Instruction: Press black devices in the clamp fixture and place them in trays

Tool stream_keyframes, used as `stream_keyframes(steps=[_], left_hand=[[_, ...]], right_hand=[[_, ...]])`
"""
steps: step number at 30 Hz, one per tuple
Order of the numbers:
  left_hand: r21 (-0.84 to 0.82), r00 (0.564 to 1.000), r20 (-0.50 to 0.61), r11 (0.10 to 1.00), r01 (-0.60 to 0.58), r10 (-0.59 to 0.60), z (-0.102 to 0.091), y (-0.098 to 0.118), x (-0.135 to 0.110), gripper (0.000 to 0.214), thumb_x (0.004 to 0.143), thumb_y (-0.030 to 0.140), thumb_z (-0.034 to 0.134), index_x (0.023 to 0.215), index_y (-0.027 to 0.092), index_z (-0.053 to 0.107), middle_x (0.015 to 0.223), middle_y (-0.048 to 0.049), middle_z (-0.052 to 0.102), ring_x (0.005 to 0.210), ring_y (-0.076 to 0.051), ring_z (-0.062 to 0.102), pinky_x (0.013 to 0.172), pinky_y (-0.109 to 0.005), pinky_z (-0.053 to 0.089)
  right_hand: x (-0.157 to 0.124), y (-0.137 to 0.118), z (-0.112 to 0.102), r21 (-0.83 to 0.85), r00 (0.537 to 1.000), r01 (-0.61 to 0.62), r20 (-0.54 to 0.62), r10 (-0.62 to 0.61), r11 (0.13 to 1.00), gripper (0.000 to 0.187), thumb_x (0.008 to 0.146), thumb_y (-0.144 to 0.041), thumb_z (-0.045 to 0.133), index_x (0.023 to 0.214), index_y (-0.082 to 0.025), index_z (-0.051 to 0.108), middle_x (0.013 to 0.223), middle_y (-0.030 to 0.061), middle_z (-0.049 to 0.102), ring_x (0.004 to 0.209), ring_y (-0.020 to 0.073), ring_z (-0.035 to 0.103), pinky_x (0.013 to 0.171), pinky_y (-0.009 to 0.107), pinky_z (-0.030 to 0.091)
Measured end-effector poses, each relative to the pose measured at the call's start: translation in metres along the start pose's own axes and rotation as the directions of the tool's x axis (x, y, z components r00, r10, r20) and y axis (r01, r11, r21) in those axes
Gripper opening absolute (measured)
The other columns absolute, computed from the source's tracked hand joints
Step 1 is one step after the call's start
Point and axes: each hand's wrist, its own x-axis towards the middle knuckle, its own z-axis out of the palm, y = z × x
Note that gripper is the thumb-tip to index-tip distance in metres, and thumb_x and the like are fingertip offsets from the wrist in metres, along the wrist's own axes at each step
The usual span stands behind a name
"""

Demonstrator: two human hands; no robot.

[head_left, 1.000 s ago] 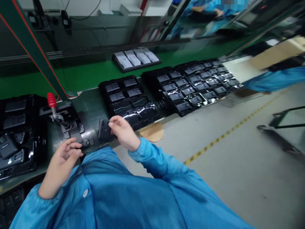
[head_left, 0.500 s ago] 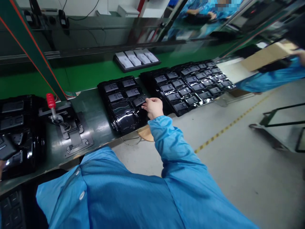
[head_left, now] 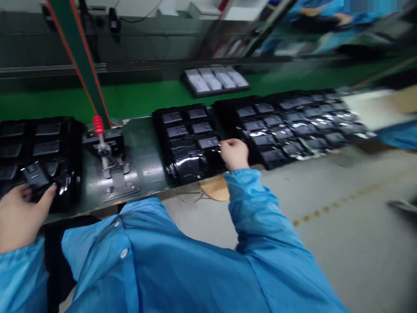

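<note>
In my left hand at the lower left is a small black plastic casing, tilted and gripped between thumb and fingers. It hangs over the front of a black tray with similar casings in its pockets. My right hand is closed beside the right edge of a middle tray. Its curled fingertips are close to a casing lying flat in a pocket; nothing shows in them. Whether they touch it I cannot tell. Front pockets of this tray show bare shiny plastic.
A toggle clamp with a red handle stands on a metal plate between the trays. More filled black trays run along the bench to the right. Behind lies a tray of pale pieces. A green post rises at the back.
My left hand has come into view with its casing. My right hand has drawn slightly off the casing in the middle tray, which now lies flatter. The view has swung left.
</note>
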Motion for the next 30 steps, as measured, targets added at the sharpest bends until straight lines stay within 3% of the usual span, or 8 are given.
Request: stream_keyframes(steps=[3, 6, 9, 11, 14, 20, 26, 30], left_hand=[[-0.044, 0.997, -0.068, 0.999, 0.017, -0.020, 0.000, 0.013, -0.001, 0.056, 0.081, 0.069, 0.072, 0.116, 0.026, 0.063, 0.126, -0.0113, 0.078, 0.117, -0.040, 0.073, 0.098, -0.056, 0.062], [-0.051, 0.997, -0.080, 0.998, -0.025, 0.021, 0.007, 0.012, 0.007, 0.055, 0.086, 0.059, 0.071, 0.126, 0.021, 0.063, 0.125, -0.0148, 0.076, 0.119, -0.036, 0.072, 0.100, -0.048, 0.059], [-0.049, 0.996, -0.092, 0.999, -0.004, 0.000, 0.012, 0.009, 0.012, 0.056, 0.087, 0.056, 0.071, 0.130, 0.021, 0.062, 0.123, -0.0139, 0.075, 0.118, -0.034, 0.071, 0.100, -0.043, 0.057], [-0.048, 0.994, -0.112, 0.999, 0.012, -0.017, 0.012, 0.011, 0.013, 0.060, 0.087, 0.059, 0.071, 0.131, 0.020, 0.061, 0.125, -0.0156, 0.074, 0.121, -0.035, 0.070, 0.101, -0.044, 0.056], [-0.047, 0.991, -0.114, 0.997, 0.060, -0.065, 0.012, 0.017, 0.017, 0.065, 0.088, 0.067, 0.069, 0.130, 0.019, 0.061, 0.126, -0.0193, 0.073, 0.122, -0.038, 0.070, 0.099, -0.047, 0.056], [-0.056, 0.990, -0.097, 0.993, 0.101, -0.106, 0.011, 0.017, 0.034, 0.063, 0.085, 0.058, 0.071, 0.131, 0.017, 0.063, 0.126, -0.0214, 0.074, 0.116, -0.040, 0.073, 0.096, -0.049, 0.058], [-0.121, 0.987, -0.110, 0.987, 0.103, -0.117, 0.011, 0.013, 0.036, 0.061, 0.080, 0.045, 0.075, 0.130, 0.012, 0.065, 0.123, -0.0206, 0.077, 0.118, -0.038, 0.073, 0.103, -0.046, 0.057], [-0.150, 0.982, -0.132, 0.982, 0.117, -0.137, 0.008, 0.015, 0.030, 0.060, 0.078, 0.043, 0.075, 0.129, 0.013, 0.066, 0.120, -0.0174, 0.079, 0.119, -0.037, 0.073, 0.105, -0.046, 0.057]], right_hand=[[-0.024, -0.025, 0.004, -0.009, 0.998, 0.054, 0.027, -0.054, 0.998, 0.013, 0.079, -0.017, 0.069, 0.069, -0.021, 0.063, 0.066, 0.0023, 0.059, 0.068, 0.0191, 0.053, 0.077, 0.039, 0.041], [-0.048, -0.044, 0.020, -0.011, 0.995, 0.096, -0.004, -0.096, 0.995, 0.011, 0.074, -0.013, 0.074, 0.070, -0.021, 0.067, 0.062, 0.0032, 0.061, 0.059, 0.0196, 0.053, 0.070, 0.041, 0.041], [-0.079, -0.058, 0.035, 0.048, 0.970, 0.236, 0.049, -0.238, 0.971, 0.007, 0.072, -0.017, 0.076, 0.075, -0.022, 0.072, 0.064, 0.0053, 0.065, 0.059, 0.0222, 0.058, 0.068, 0.041, 0.045], [-0.102, -0.068, 0.040, 0.096, 0.927, 0.345, 0.124, -0.355, 0.934, 0.006, 0.074, -0.025, 0.074, 0.079, -0.023, 0.074, 0.069, 0.0066, 0.068, 0.065, 0.0244, 0.063, 0.071, 0.041, 0.047], [-0.132, -0.083, 0.044, 0.195, 0.840, 0.455, 0.230, -0.491, 0.869, 0.018, 0.077, -0.039, 0.070, 0.082, -0.022, 0.075, 0.073, 0.0074, 0.069, 0.069, 0.0253, 0.065, 0.071, 0.041, 0.049], [-0.163, -0.096, 0.057, 0.330, 0.686, 0.582, 0.291, -0.667, 0.743, 0.021, 0.087, -0.042, 0.067, 0.083, -0.022, 0.073, 0.073, 0.0057, 0.068, 0.066, 0.0216, 0.061, 0.067, 0.037, 0.048], [-0.181, -0.098, 0.067, 0.457, 0.602, 0.572, 0.331, -0.727, 0.681, 0.020, 0.092, -0.040, 0.065, 0.079, -0.025, 0.068, 0.075, 0.0026, 0.067, 0.065, 0.0198, 0.060, 0.062, 0.034, 0.046], [-0.188, -0.099, 0.069, 0.496, 0.596, 0.546, 0.335, -0.729, 0.675, 0.019, 0.094, -0.038, 0.065, 0.079, -0.025, 0.067, 0.074, 0.0014, 0.065, 0.066, 0.0187, 0.060, 0.062, 0.032, 0.046]])
